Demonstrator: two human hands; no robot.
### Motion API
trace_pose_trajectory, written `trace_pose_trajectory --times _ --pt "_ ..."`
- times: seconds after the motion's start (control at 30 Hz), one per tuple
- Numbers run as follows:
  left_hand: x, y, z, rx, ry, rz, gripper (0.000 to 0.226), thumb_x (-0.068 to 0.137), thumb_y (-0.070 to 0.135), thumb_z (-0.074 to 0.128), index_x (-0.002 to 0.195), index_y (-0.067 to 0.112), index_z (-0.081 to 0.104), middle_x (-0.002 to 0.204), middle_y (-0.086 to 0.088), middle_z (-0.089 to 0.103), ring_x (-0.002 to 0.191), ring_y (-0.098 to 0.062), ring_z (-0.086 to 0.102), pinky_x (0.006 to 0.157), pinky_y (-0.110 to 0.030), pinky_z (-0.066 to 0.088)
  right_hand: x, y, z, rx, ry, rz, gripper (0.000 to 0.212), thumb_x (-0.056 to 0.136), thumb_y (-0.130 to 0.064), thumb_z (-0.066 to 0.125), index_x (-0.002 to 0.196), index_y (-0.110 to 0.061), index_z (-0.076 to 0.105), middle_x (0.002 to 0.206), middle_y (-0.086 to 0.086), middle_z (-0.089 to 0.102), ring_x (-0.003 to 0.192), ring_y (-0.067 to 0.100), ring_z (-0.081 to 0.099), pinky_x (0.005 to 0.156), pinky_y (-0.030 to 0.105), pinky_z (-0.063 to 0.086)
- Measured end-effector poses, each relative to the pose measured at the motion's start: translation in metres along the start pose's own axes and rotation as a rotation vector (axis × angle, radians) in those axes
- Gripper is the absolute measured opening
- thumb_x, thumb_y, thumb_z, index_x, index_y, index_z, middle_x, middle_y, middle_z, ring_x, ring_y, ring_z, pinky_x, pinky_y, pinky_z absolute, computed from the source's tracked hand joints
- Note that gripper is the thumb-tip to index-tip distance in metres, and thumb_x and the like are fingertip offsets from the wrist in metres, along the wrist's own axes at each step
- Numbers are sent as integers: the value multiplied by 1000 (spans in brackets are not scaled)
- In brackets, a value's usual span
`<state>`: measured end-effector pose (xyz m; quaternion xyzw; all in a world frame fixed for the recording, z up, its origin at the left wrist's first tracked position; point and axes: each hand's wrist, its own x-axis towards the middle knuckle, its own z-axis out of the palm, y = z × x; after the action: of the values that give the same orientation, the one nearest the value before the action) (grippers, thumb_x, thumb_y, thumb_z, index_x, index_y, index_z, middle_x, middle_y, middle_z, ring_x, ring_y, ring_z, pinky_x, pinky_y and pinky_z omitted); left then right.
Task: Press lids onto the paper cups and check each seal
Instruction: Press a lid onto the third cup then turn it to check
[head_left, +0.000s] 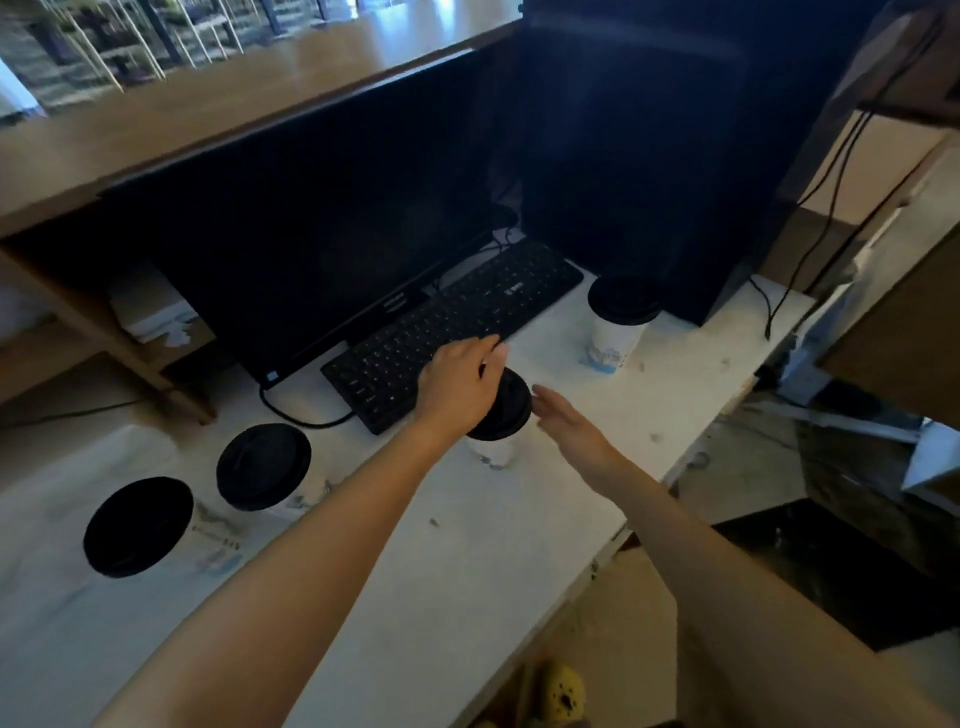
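I saw a scuffed white worktop (467, 545) carrying a glossy black monitor (322, 234) and a matte keyboard (467, 312), its logo unreadable. The paper cup (496, 449) stood at the keyboard's near edge, wearing a round black lid (511, 410). My left hand (460, 387) lay on the lid, fingers together. My right hand (569, 426) was just beside it, fingers straight. Bare worktop ran to the near edge.

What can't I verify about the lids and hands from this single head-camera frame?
Middle cup's lid: the left hand covers part of it, so the seal is hidden, as is whether the fingers grip or only press.
Nearest lid: seen from above, it hides its own rim joint.
Far cup: its print is too small and blurred to read.
Yellow object: cut off by the bottom edge, so I can't identify it.
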<state>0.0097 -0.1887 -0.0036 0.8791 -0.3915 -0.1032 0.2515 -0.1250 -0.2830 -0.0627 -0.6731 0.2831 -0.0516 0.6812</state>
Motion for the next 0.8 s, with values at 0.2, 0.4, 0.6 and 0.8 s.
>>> trace_pose_trajectory --times 0.2,0.4,0.6,0.8 --pt "3 13 20 341 -65 117 44 97 43 28 133 26 48 141 3 46 132 -16 37 106 -44 31 12 17 9 -187 -266 -107 82 82 -11 70 146 -17 19 137 -12 33 128 5 33 88 -6 31" --pt "5 11 23 373 -58 110 37 96 37 27 119 23 53 125 4 51 115 -18 44 85 -39 38 45 28 9 -220 -334 -156 94 76 -11 76 147 -20 16 135 -14 33 124 1 35 83 -5 35" --pt "4 14 17 388 -123 155 39 97 40 25 125 24 48 131 2 48 118 -19 42 91 -44 39 45 31 12 -193 -285 -166 88 74 -13 78 143 -19 25 131 -9 44 120 7 44 85 2 40" --pt "1 24 8 469 -182 94 58 96 54 18 148 30 17 153 -5 24 138 -30 23 108 -56 25 17 35 47 -44 178 -262 79 74 -17 78 137 -21 31 129 -10 44 118 6 44 91 15 38"
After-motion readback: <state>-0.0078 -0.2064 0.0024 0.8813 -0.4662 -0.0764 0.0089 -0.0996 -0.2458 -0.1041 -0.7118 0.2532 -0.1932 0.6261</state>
